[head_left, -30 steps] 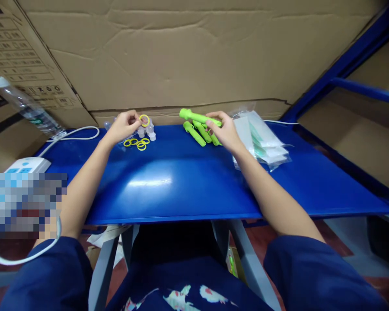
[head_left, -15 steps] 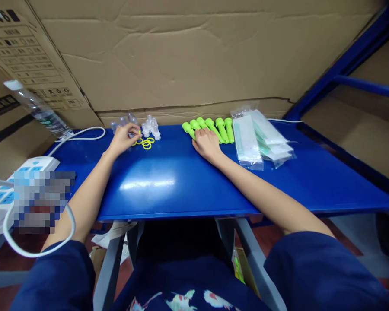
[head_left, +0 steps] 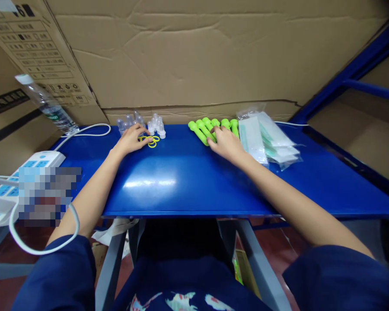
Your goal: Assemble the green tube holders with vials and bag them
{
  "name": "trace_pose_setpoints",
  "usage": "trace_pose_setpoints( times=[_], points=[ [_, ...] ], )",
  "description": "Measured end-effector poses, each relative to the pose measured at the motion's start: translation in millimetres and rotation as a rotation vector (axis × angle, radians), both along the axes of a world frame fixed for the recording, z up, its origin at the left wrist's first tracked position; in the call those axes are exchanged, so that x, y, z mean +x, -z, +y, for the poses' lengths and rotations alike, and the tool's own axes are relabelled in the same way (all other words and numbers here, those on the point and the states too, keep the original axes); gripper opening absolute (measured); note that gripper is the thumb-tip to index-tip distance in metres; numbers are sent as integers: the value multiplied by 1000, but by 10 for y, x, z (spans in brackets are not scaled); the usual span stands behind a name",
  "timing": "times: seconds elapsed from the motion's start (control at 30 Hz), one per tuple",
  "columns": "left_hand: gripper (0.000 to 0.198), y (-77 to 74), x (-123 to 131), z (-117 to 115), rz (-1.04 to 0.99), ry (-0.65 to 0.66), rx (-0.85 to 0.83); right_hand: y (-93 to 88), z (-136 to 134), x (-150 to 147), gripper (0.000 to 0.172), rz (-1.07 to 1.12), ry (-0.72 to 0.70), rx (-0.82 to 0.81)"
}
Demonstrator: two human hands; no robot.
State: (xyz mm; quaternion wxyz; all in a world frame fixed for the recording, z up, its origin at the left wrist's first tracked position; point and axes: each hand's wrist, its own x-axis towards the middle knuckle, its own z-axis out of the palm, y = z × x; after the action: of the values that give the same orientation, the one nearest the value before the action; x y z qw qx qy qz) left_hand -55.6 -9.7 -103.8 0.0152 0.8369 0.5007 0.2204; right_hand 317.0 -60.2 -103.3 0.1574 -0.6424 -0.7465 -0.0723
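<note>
My left hand (head_left: 133,139) is at the back left of the blue table, its thumb and fingers apart over thin yellow rings (head_left: 153,142). Behind its fingers stand several clear, dome-topped plastic pieces (head_left: 129,119). A second cluster of clear pieces with white bases (head_left: 156,126) is just right of them. My right hand (head_left: 227,144) lies over a row of bright green torch-shaped plastic pieces (head_left: 199,133). Its thumb and fingers are spread and touch the middle ones, whose lower ends it partly hides.
Clear packets with white and green contents (head_left: 253,138) lie right of the green pieces. A plastic bottle (head_left: 50,108) leans at the back left. A white power strip (head_left: 35,166) and looped cable (head_left: 76,220) are by my left arm. Cardboard (head_left: 188,56) walls the back.
My right hand has shifted right along the green pieces, uncovering those on the left. My left hand's fingers have moved from a pinch to spread over the rings. The view has shifted slightly.
</note>
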Motion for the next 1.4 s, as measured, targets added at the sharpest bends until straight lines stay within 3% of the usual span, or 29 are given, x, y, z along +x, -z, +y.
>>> trace_pose_setpoints(
  times=[0.13, 0.23, 0.4, 0.67, 0.8, 1.0, 1.2, 1.4],
  points=[
    [46, 13, 28, 2, 25, -5, -23, 39, -41, 23, 57, 17, 6, -158],
    [45, 11, 40, 1, 23, 15, -7, 51, 8, -130, 54, 51, -15, -213],
    [46, 4, 63, -11, 46, 40, -20, -22, 72, -305, 54, 86, -35, -176],
    [37, 17, 17, 47, 91, 51, -27, -104, -49, 36, 45, 56, 23, -55],
    [33, 48, 40, 47, 74, 67, -22, -130, -67, 43, 44, 53, -3, -19],
    [32, 48, 227, -101, 173, 67, 14, -198, 13, -284, 46, -10, -90, -56],
    [31, 25, 268, -160, 284, 46, -2, -146, 344, -723, 49, -114, -197, -136],
    [31, 33, 238, -95, 250, 125, -4, -1, 635, -1001, 50, -213, -138, -176]
  ],
)
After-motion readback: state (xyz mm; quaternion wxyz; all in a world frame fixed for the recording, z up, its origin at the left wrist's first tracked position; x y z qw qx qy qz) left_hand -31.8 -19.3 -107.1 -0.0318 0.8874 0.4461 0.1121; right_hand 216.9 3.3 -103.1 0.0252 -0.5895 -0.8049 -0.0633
